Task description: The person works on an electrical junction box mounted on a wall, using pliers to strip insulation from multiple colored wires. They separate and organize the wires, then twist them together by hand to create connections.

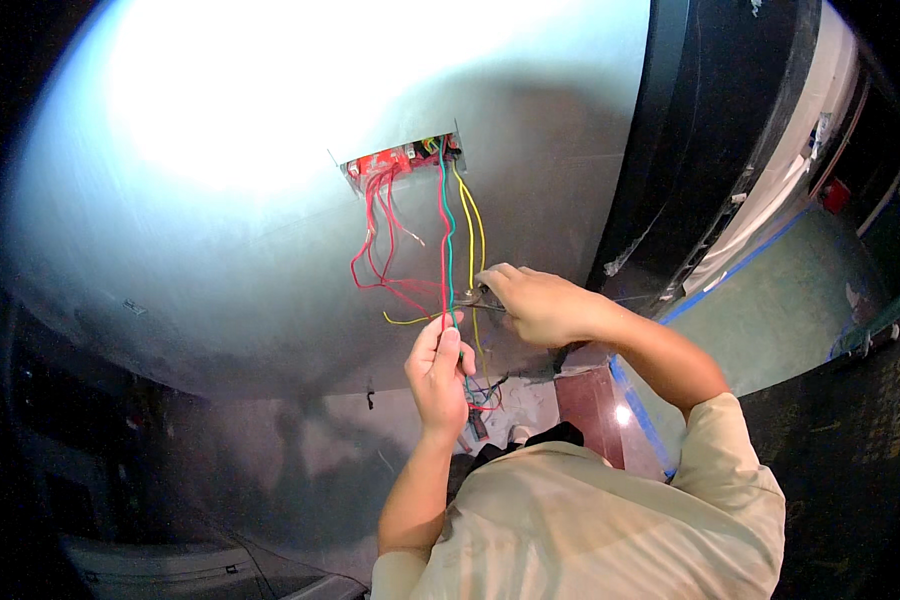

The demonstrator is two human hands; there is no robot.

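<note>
A red wire (pixel 444 240) and a green wire (pixel 451 262) hang from a box in the wall, and my left hand (pixel 438 372) pinches them between thumb and fingers. Just right of it, my right hand (pixel 545 308) is closed around what looks like a pair of pliers (pixel 469 298). The tool's head lies by the hanging wires; its exact contact with them is hard to make out. Two yellow wires (pixel 471 232) come down from the box toward the tool. A yellow wire end (pixel 400 322) sticks out left of my left hand.
The red wall box (pixel 380 162) sits in a cut-out of the grey wall (pixel 240 250). Several loose red wires (pixel 371 230) droop from its left side. Below my hands, more wires and a dark tool (pixel 478 425) lie near the floor. A black frame (pixel 690 130) stands at right.
</note>
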